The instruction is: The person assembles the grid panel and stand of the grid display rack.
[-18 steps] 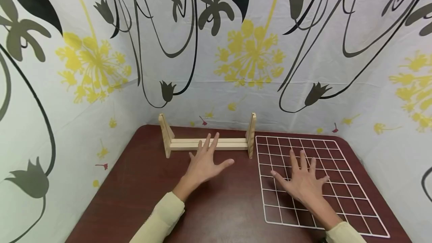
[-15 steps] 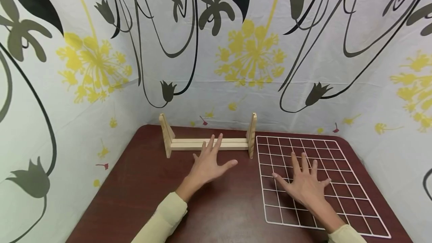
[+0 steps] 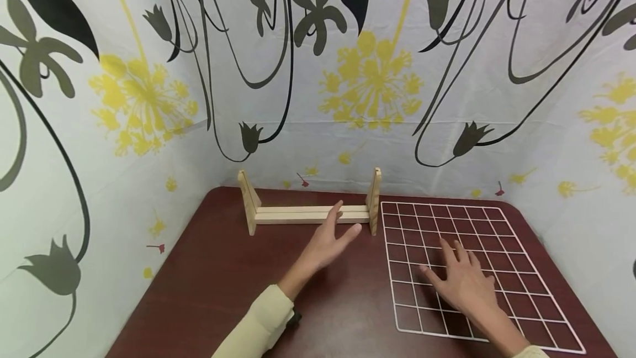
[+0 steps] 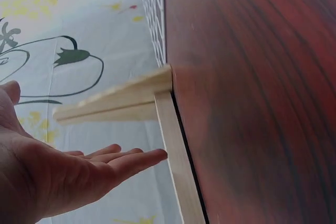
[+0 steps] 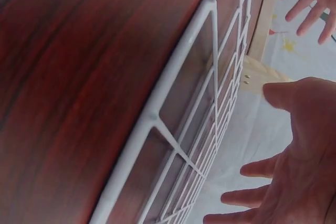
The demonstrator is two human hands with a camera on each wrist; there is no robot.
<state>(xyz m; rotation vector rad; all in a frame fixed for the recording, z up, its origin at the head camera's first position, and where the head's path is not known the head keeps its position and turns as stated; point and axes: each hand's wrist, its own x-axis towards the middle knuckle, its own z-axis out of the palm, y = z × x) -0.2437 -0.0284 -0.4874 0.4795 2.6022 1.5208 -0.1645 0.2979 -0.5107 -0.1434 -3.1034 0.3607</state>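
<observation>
wooden rack (image 3: 293,217): upright near far edge of counter (image 3: 223,280). wire grid (image 3: 425,246): flat, right of rack, narrow margin to right edge. left hand (image 3: 325,245): fingers extended, thumb apart, near rack. right hand (image 3: 465,280): fingers spread, above grid.

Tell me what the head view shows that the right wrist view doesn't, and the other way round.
Only the head view: all four corners of the wire grid, the cream sleeves, and the back of the right hand.

Only the right wrist view: the palm side of that hand, and two small dots on an end panel of the wooden stand; I can't tell whether they are screws or holes.

Both: the right hand, the left hand, parts of the grid and stand, the dark red tabletop and the printed cloth.
</observation>
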